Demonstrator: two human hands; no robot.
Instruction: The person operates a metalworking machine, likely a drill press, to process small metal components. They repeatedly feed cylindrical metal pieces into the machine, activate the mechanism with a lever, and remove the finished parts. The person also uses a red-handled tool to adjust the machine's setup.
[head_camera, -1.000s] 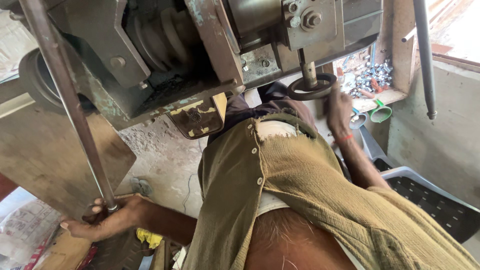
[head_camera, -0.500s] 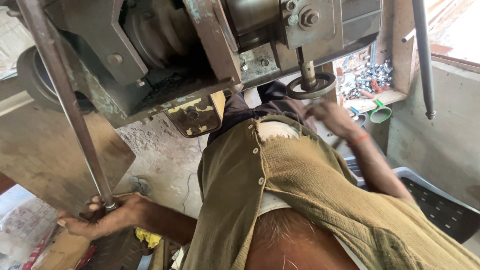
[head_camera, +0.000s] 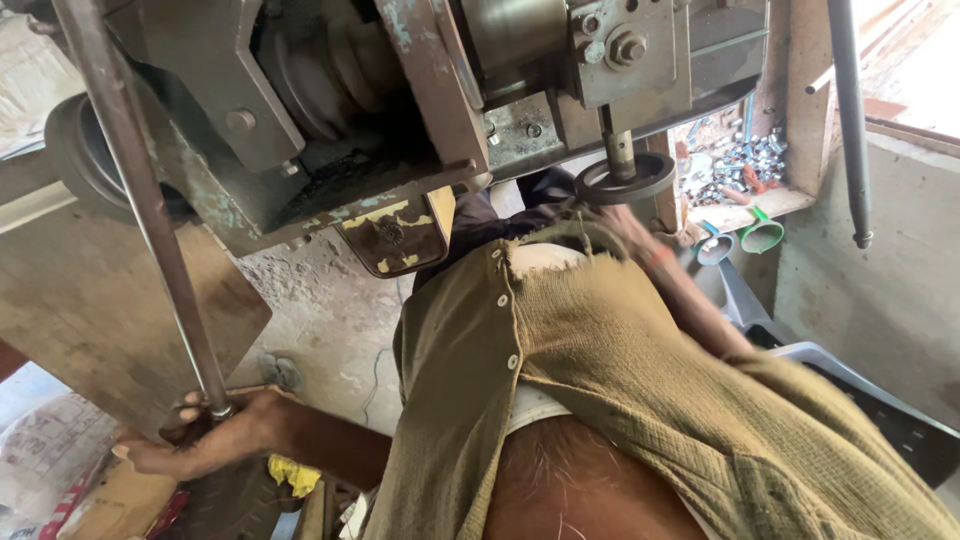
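**Q:** What does each hand do, and where does the worked thing lie?

**A:** The left hand (head_camera: 205, 440), at lower left, has its fingers clenched around the lower end of a long grey steel lever rod (head_camera: 140, 210), which rises tilted to the upper left edge. The right hand (head_camera: 640, 228) is blurred just below the dark round metal ring (head_camera: 627, 180) at the foot of the short vertical spindle (head_camera: 621, 150); it appears to reach the ring's underside, but whether those fingers are clenched or released cannot be told. The ring sits beneath the grey-green, paint-chipped cast machine body (head_camera: 400, 110), right of centre.

**Q:** Which packages, labels and containers appear, and where?

**A:** A small rusted metal plate with yellow patches (head_camera: 390, 235) hangs under the machine, centre. At lower left lies a white woven sack with red and dark print (head_camera: 50, 455), beside a brown cardboard piece (head_camera: 90, 505). A crumpled yellow scrap (head_camera: 290, 475) lies just right of the left forearm. At upper right, a wooden shelf (head_camera: 745, 205) holds a heap of small silvery metal parts (head_camera: 740, 165); below it sit a green funnel-shaped cup (head_camera: 762, 235) and a grey cup (head_camera: 715, 248). A grey perforated plastic crate (head_camera: 880, 410) lies at lower right, partly behind the person's olive buttoned shirt (head_camera: 640, 380).
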